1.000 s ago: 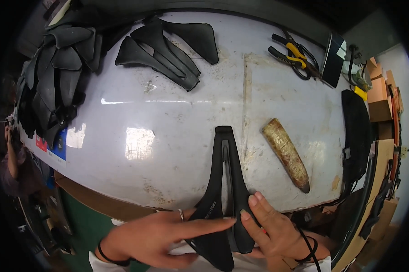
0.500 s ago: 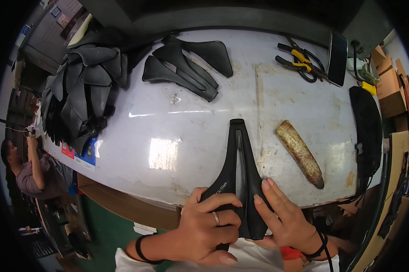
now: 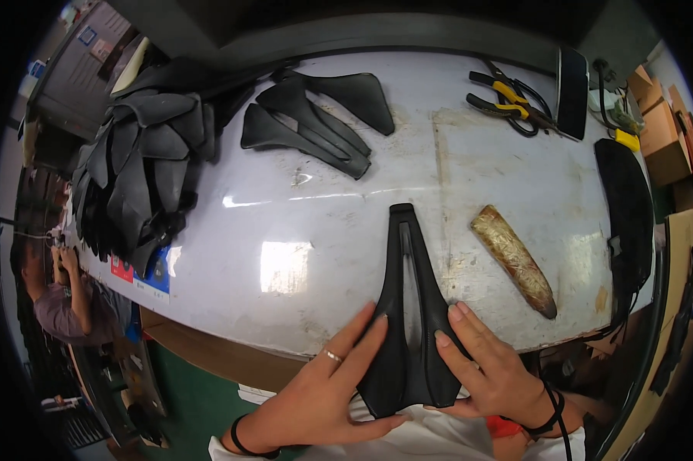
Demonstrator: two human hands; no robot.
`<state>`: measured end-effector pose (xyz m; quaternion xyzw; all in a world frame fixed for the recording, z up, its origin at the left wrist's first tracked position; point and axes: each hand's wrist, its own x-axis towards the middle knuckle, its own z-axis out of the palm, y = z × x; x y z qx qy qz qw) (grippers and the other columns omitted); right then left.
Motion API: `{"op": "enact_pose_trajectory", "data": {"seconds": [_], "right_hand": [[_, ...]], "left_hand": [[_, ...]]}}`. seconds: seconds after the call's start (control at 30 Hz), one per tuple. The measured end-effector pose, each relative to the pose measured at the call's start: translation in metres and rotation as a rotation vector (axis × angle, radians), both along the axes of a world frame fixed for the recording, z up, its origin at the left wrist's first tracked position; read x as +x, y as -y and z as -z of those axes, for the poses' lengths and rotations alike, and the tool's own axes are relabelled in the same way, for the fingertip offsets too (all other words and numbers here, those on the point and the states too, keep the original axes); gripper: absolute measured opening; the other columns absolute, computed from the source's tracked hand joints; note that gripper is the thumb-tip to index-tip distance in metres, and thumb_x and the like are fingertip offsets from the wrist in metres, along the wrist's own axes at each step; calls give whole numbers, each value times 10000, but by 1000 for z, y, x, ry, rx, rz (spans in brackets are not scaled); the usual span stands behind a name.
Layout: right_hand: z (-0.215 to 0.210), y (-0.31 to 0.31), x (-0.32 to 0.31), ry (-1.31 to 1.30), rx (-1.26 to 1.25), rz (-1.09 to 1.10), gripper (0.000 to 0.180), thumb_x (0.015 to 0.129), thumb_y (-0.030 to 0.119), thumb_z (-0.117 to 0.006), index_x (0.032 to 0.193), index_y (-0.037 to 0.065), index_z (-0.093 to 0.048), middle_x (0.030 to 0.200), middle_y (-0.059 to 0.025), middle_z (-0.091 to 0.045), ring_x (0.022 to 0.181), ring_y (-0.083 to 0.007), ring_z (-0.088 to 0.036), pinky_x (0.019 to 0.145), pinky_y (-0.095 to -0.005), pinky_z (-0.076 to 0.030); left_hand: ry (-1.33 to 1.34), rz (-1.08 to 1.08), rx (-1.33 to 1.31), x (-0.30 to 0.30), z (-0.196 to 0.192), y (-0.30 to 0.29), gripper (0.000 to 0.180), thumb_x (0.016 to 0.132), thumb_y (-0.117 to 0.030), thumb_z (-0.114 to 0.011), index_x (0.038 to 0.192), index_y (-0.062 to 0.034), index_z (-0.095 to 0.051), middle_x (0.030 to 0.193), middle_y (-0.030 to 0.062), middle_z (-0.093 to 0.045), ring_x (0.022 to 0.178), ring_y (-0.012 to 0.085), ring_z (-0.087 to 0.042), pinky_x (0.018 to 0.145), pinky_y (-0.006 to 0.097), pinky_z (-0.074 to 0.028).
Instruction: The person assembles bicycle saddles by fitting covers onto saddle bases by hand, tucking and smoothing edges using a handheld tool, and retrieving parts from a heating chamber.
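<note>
A black bicycle saddle [image 3: 389, 338], with a long slot down its middle, lies at the near edge of the table, its narrow nose pointing away from me. My left hand [image 3: 327, 388] holds the left wing, with straight fingers along the side and the thumb at the rear edge. On the other side, my right hand [image 3: 492, 373] grips the right wing, two fingertips resting on top and the thumb near the back corner. To the right of the saddle lies a brownish-yellow, tape-wrapped rod-like piece [image 3: 513, 261] with a dark tip.
Black saddle covers [image 3: 150, 146] pile up at the far left, and several more black pieces [image 3: 316, 115] lie at the back. Yellow-and-black pliers [image 3: 508, 107] rest beside a phone-like dark slab [image 3: 571, 96]. A black pouch [image 3: 621, 223] lines the right edge. Another person [image 3: 77, 300] sits at left.
My left hand's fingers, curled over the saddle's left wing before, now stretch along its outer side. My right hand stays nearly where it was. The view has shifted slightly.
</note>
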<state>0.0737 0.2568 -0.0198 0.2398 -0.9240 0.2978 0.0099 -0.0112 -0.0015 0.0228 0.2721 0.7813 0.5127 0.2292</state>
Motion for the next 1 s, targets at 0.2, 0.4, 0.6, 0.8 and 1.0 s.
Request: {"op": "enact_pose_trajectory", "data": {"seconds": [0.2, 0.4, 0.6, 0.8, 1.0], "right_hand": [[2, -1, -1, -9, -3, 3, 725, 948, 529, -633, 1338, -82, -603, 1430, -391, -502, 1325, -519, -549, 1023, -462, -553], [1, -5, -3, 10, 13, -9, 685, 956, 515, -616, 1328, -60, -622, 1431, -372, -518, 1331, -489, -559, 1023, -442, -555], [0, -4, -4, -7, 78, -42, 673, 957, 502, -606, 1332, -57, -619, 1429, -354, -534, 1329, -471, -567, 1027, -431, -552], [-1, 2, -4, -7, -15, 25, 680, 932, 478, -670, 1321, -78, -612, 1417, -369, -531, 1309, -484, -577, 1015, -443, -560], [0, -3, 16, -20, -189, -25, 601, 990, 408, -672, 1341, -71, -583, 1370, -344, -572, 1265, -472, -607, 963, -461, -588]], "left_hand": [[-455, 24, -132, 14, 9, -6, 779, 843, -244, -798, 1474, 82, -479, 1280, 406, -593, 1125, 472, -681, 906, 490, -585], [-374, 109, -214, 27, 22, 0, 932, 816, -377, -845, 1503, 96, -428, 1540, 418, -343, 1394, 573, -434, 1100, 552, -460], [-464, 206, -311, 28, 26, 3, 957, 881, -482, -759, 1541, 92, -370, 1561, 428, -300, 1404, 598, -401, 1115, 576, -438], [-390, 153, -364, 20, 14, -4, 789, 860, -290, -807, 1469, 95, -486, 1481, 355, -479, 1365, 433, -551, 1106, 437, -462], [605, -492, 277, 27, 30, 19, 508, 1023, -240, -664, 1412, 69, -555, 1423, 239, -599, 1214, 310, -671, 971, 387, -566]]}}
